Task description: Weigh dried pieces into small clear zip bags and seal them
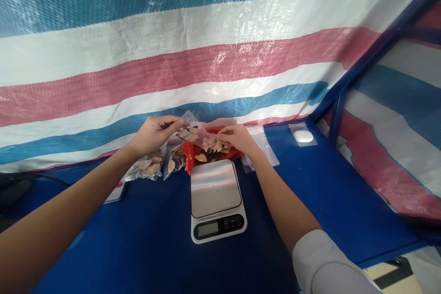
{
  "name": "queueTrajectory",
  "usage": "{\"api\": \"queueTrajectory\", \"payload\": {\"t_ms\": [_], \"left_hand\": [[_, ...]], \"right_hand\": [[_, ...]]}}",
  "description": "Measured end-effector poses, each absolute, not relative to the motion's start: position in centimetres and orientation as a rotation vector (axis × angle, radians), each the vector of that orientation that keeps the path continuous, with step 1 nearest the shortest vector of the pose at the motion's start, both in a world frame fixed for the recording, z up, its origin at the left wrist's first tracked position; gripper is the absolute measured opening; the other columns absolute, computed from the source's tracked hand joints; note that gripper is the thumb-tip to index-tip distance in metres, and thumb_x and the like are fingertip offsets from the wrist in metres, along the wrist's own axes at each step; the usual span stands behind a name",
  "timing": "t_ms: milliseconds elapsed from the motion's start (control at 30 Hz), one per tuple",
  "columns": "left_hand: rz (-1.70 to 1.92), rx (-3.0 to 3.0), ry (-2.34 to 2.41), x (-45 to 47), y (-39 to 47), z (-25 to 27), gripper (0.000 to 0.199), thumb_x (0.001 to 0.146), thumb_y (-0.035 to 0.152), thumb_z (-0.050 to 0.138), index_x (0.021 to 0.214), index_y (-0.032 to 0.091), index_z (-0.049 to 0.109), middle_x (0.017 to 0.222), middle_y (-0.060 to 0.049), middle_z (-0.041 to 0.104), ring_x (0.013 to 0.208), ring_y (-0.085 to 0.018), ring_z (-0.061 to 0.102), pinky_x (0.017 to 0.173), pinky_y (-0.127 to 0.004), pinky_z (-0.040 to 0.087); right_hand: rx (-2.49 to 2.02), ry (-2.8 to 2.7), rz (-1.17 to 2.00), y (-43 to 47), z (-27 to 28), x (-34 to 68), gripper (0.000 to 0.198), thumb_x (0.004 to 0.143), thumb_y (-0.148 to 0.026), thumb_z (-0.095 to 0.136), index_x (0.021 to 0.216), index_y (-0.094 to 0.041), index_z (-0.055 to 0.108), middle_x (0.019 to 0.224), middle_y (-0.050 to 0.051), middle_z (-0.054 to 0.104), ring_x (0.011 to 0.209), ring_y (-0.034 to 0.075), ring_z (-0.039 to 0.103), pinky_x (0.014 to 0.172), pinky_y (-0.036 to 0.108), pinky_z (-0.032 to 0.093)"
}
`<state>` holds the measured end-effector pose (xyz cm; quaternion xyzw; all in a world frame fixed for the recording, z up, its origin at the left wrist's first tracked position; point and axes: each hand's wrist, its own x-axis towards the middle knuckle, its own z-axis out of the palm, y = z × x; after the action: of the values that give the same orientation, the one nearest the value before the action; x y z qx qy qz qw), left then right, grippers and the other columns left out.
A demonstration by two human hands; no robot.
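Observation:
Between my two hands stretches a clear plastic bag [189, 134] with tan, dark-edged dried slices inside. My left hand [153, 134] pinches its upper left edge between thumb and fingers. At the bag's right end, the closed fingers of my right hand [237, 138] grip the plastic. Below the bag lies an open red plastic bag [189, 155] holding loose dried slices [200, 158]. Just in front of it sits a kitchen scale [216, 190] with a bare metal plate and a blank-looking display.
Two filled clear bags [147, 167] lie left of the red bag. Flat clear bags [267, 146] rest to the right. A white rounded object [303, 136] sits on a small clear bag on the blue table [310, 183]. A striped tarp [179, 69] rises behind the table.

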<state>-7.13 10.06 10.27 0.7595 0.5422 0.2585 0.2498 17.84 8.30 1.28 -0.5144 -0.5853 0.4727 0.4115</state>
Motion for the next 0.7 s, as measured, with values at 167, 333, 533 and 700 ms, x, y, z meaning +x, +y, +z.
{"api": "queueTrajectory", "payload": {"t_ms": [167,333,533,700], "left_hand": [[0.710,2.040,1.470,-6.7,9.4,10.6,0.061,0.074,0.078,0.063,0.092,0.022,0.080,0.099,-0.007,0.079,0.094,-0.028,0.072,0.076,-0.033,0.060],[0.772,2.047,1.493,-6.9,9.3,10.2,0.060,0.074,0.077,0.065,0.090,0.020,0.080,0.093,-0.008,0.078,0.087,-0.025,0.071,0.079,-0.034,0.059],[0.789,1.972,1.505,-7.1,8.7,9.8,0.060,0.070,0.077,0.069,0.090,0.021,0.079,0.093,-0.008,0.078,0.086,-0.025,0.071,0.071,-0.032,0.060],[0.743,1.965,1.500,-8.2,8.1,9.5,0.057,0.067,0.073,0.074,0.092,0.021,0.079,0.098,-0.008,0.078,0.090,-0.026,0.072,0.080,-0.034,0.060]], "right_hand": [[-1.288,-1.541,1.125,8.4,0.7,17.7,0.014,0.080,-0.029,0.072,0.076,-0.018,0.080,0.074,0.005,0.076,0.069,0.018,0.069,0.063,0.030,0.058],[-1.265,-1.552,1.101,8.6,0.4,17.9,0.011,0.077,-0.025,0.073,0.068,-0.020,0.078,0.068,0.003,0.074,0.066,0.018,0.068,0.062,0.029,0.058],[-1.358,-1.570,1.108,8.1,1.2,17.8,0.015,0.081,-0.025,0.070,0.071,-0.018,0.079,0.071,0.005,0.075,0.064,0.018,0.068,0.060,0.029,0.058],[-1.373,-1.516,1.189,8.0,1.2,17.7,0.013,0.081,-0.024,0.070,0.077,-0.017,0.079,0.072,0.005,0.075,0.059,0.017,0.067,0.059,0.030,0.059]]}}
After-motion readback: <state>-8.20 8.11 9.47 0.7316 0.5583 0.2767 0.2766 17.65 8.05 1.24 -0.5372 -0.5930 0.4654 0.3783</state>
